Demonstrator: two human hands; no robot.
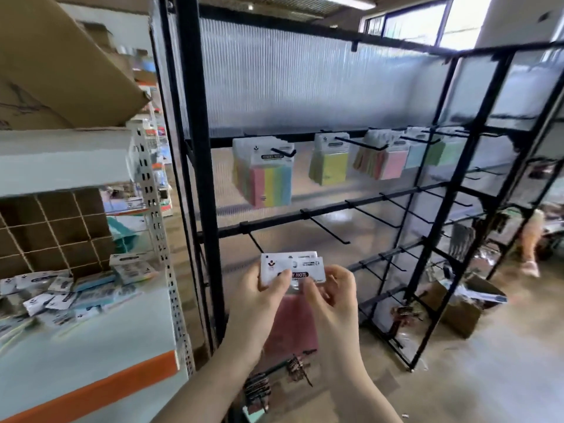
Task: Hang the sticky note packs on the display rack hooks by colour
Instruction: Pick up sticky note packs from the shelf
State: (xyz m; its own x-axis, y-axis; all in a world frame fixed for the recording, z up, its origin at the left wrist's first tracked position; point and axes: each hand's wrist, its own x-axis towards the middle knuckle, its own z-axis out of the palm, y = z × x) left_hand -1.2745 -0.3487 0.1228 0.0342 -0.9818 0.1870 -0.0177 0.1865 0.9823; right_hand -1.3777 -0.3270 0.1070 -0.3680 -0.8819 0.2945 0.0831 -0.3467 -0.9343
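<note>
Currently, centre frame: pink sticky note packs [291, 323] in clear sleeves, light, floppy, slick; left hand [262, 296] and right hand [332, 296] fingers pinch the white header cards, near the hang-hole.

A stationery shop or its stockroom. A black display rack [305, 215] with rows of peg hooks [328, 228] carries hanging sticky note packs [264, 175] sorted by colour. On the left, a white retail shelf [91, 337] holds loose packs [67, 293] and cardboard boxes [61, 56]; an opened carton [464, 312] lies on the floor at far right.
</note>
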